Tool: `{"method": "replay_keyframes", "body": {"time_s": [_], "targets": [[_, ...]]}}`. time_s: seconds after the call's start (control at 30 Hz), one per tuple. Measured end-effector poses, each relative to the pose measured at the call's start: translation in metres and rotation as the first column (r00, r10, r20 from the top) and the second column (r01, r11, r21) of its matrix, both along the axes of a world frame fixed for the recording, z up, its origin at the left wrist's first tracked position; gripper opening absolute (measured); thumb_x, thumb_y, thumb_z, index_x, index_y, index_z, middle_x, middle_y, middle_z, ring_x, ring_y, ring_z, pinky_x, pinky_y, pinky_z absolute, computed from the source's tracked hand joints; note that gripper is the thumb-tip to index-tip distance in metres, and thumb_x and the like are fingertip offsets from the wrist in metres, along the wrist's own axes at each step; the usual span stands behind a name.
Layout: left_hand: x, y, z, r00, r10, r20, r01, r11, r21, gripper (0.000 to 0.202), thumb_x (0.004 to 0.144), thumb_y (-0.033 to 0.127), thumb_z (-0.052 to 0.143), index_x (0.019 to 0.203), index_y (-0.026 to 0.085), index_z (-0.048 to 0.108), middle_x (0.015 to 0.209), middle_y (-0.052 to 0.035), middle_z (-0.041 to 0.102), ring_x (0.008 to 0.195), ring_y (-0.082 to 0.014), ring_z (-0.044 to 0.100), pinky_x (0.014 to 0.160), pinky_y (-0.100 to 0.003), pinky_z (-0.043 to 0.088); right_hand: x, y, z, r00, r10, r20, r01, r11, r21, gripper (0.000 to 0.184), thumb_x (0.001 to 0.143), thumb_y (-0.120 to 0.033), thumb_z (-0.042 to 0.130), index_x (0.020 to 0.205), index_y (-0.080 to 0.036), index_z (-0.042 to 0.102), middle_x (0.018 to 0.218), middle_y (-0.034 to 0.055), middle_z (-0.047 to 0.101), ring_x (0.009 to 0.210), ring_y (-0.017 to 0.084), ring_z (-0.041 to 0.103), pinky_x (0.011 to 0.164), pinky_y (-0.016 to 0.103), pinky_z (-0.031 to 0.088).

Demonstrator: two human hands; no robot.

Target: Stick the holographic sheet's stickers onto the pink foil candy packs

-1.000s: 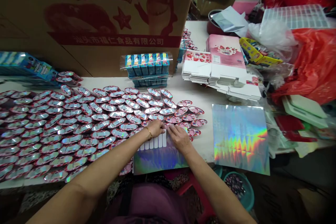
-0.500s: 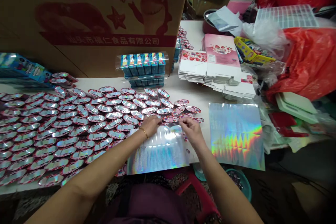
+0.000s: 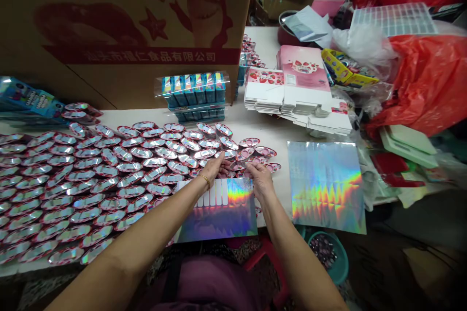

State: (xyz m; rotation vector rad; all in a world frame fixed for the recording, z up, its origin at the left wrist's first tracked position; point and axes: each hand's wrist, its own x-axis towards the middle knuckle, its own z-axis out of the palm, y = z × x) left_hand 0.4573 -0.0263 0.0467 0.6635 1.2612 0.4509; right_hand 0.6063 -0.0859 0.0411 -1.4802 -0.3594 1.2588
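My left hand [image 3: 214,169] is over the nearest boxes, with its fingers apart at the top edge of a shiny holographic sticker sheet [image 3: 219,221]. Pale strips show in the sheet's upper part where the surface looks different. My right hand [image 3: 261,180] has its thumb and fingertips pinched together at the sheet's upper right corner; whatever is between them is too small to make out. Just beyond both hands stand small oval-topped packs [image 3: 245,154] with red edges and pink circles on top. Many similar packs [image 3: 127,167] with silvery tops fill the table to the left.
A second holographic sheet [image 3: 324,189] lies at the right, overhanging the table edge. Behind are flat pink-and-white cartons [image 3: 306,68], a wrapped block of blue boxes [image 3: 195,92] and a large cardboard box [image 3: 146,77]. A teal basin [image 3: 341,262] sits below the table. Red plastic bags [image 3: 430,77] crowd the right.
My left hand's fingers have spread and lifted slightly. My right hand is still pinched close by. The view has shifted a little, and glare on the near sheet has changed, revealing the pale strips.
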Motion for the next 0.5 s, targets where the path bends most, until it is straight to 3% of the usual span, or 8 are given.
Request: {"method": "replay_keyframes", "body": {"time_s": [0.1, 0.23, 0.37, 0.43, 0.5], "targets": [[0.001, -0.001, -0.001, 0.999, -0.034, 0.027, 0.033, 0.999, 0.042, 0.040, 0.058, 0.047, 0.070, 0.073, 0.011, 0.060, 0.061, -0.0004, 0.061, 0.046, -0.0059, 0.050, 0.047, -0.019, 0.038, -0.001, 0.001, -0.002, 1.000, 0.009, 0.019, -0.009, 1.000, 0.013, 0.026, 0.054, -0.037, 0.072, 0.066, -0.017, 0.061, 0.049, -0.0060, 0.052, 0.044, 0.007, 0.040, 0.045, 0.021, 0.028], [0.004, -0.003, -0.006, 0.997, -0.013, 0.077, 0.007, 0.997, 0.073, 0.045, 0.046, 0.028, 0.080, 0.083, 0.014, 0.058, 0.059, 0.0025, 0.060, 0.051, -0.0092, 0.056, 0.054, -0.023, 0.045, -0.002, 0.002, 0.002, 1.000, 0.014, 0.016, -0.015, 1.000, 0.020, 0.026, 0.054, -0.037, 0.072, 0.065, -0.016, 0.062, 0.049, -0.0057, 0.051, 0.043, 0.006, 0.039, 0.044, 0.021, 0.028], [0.006, -0.003, -0.013, 0.997, -0.070, -0.038, 0.074, 0.992, 0.104, 0.023, 0.057, 0.026, 0.073, 0.067, 0.012, 0.058, 0.055, 0.0012, 0.059, 0.048, -0.0087, 0.054, 0.054, -0.024, 0.045, -0.002, 0.003, 0.002, 1.000, -0.001, 0.022, 0.001, 1.000, 0.020, 0.026, 0.054, -0.038, 0.071, 0.066, -0.016, 0.062, 0.051, -0.0049, 0.053, 0.044, 0.008, 0.041, 0.046, 0.022, 0.031], [0.004, -0.001, -0.014, 0.980, -0.145, -0.134, 0.164, 0.976, 0.142, 0.017, 0.064, 0.027, 0.067, 0.063, 0.013, 0.057, 0.053, 0.0012, 0.058, 0.047, -0.0083, 0.052, 0.052, -0.023, 0.044, -0.003, 0.004, -0.002, 0.994, -0.005, 0.111, 0.004, 1.000, 0.014, 0.026, 0.055, -0.039, 0.069, 0.067, -0.017, 0.062, 0.052, -0.0042, 0.054, 0.046, 0.009, 0.042, 0.047, 0.023, 0.032], [0.001, 0.002, -0.014, 0.928, -0.236, -0.287, 0.303, 0.928, 0.218, 0.015, 0.069, 0.027, 0.061, 0.062, 0.013, 0.059, 0.053, 0.0012, 0.058, 0.048, -0.0085, 0.051, 0.052, -0.022, 0.042, -0.005, 0.005, -0.007, 0.975, -0.023, 0.220, 0.020, 1.000, 0.013, 0.025, 0.057, -0.038, 0.067, 0.066, -0.016, 0.063, 0.053, -0.0034, 0.055, 0.048, 0.010, 0.043, 0.048, 0.023, 0.033]]}}
